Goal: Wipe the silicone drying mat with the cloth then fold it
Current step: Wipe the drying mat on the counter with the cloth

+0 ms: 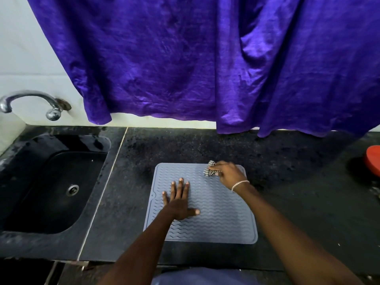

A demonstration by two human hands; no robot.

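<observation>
Head cam looks down on a dark speckled stone counter (205,145) with a grey-blue silicone drying mat (216,212) lying flat on it, square-ish with rounded corners, a raised rim and wavy ridges all over. Left hand (180,204) is pressed flat on the mat's left half, fingers straight and spread, thumb out to the side, holding nothing. Right hand (228,173) sits at the mat's far right corner with its fingers curled around a bunched-up checked cloth (210,170), black-and-white weave, pushed against the mat surface. Thin silver bracelet (239,185) on that wrist. Off to the left there's a black moulded sink (24,182) with a curved chrome tap (30,101). Shiny crinkled purple fabric (185,58) hangs behind, and a red round lid (373,161) sits at the far right edge.
</observation>
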